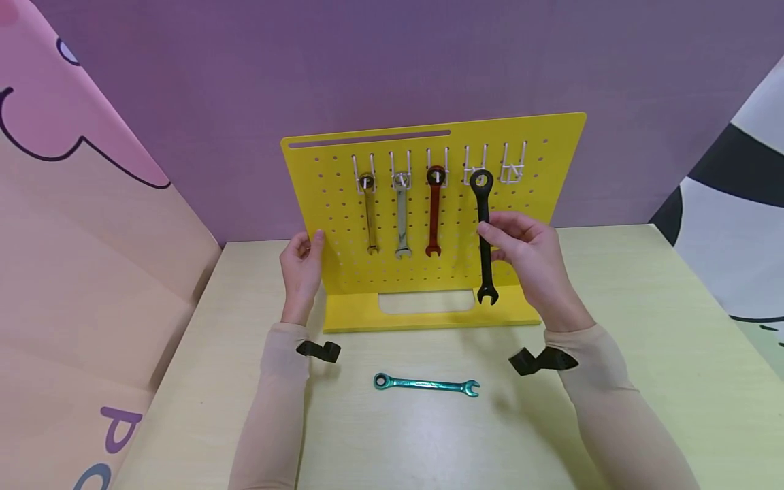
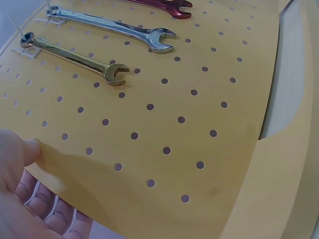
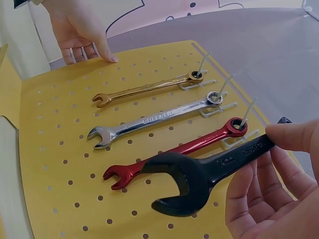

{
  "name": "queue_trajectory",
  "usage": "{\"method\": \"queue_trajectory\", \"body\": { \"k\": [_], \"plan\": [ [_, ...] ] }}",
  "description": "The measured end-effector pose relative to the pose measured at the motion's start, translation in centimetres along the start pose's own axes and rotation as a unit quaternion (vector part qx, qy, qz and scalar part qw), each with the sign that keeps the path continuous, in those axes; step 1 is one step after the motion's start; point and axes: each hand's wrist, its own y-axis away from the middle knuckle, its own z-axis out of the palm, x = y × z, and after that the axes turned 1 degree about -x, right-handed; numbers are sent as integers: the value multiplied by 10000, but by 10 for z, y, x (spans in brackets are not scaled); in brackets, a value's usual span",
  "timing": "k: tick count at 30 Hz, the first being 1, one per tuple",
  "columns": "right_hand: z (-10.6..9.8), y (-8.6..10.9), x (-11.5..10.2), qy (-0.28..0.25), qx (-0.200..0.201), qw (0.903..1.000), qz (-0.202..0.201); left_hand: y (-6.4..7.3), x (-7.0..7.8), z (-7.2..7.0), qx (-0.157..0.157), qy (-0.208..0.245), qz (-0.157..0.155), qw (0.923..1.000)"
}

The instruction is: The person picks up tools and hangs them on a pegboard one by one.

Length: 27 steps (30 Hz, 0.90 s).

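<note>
My right hand (image 1: 528, 255) pinches a black combination wrench (image 1: 484, 238) between thumb and fingers, ring end up, in front of the fourth white hook (image 1: 474, 170). Whether the ring touches that hook I cannot tell. My left hand (image 1: 301, 272) grips the left edge of the yellow pegboard (image 1: 343, 265), thumb on its front and fingers behind, as the left wrist view shows. Three wrenches hang by their rings from hooks: a gold wrench (image 2: 75, 59), a silver wrench (image 2: 109, 26) and a red wrench (image 3: 179, 152). A green wrench (image 1: 427, 385) lies flat on the table before the board.
Right of the black wrench, a fifth hook (image 1: 512, 167) holds nothing. The pegboard's base (image 1: 349, 316) stands on the pale wooden table (image 1: 343, 435). Behind it rises a purple backdrop (image 1: 392, 61), with a pink patterned sheet (image 1: 86, 238) at left.
</note>
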Motion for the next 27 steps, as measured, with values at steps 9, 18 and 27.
{"method": "queue_trajectory", "body": {
  "k": [9, 18, 27],
  "plan": [
    [-1, -5, 3, -37, -62, 9999, 90, 1, 2, 0, 6, -30, -87, 10000],
    [-1, -8, 3, 36, -67, 9998, 178, 0, 2, 2, 61, -47, -116, 9999],
    [-2, -16, 8, -34, -19, 9995, 303, 1, 2, 1, 40, 15, -89, 10000]
  ]
}}
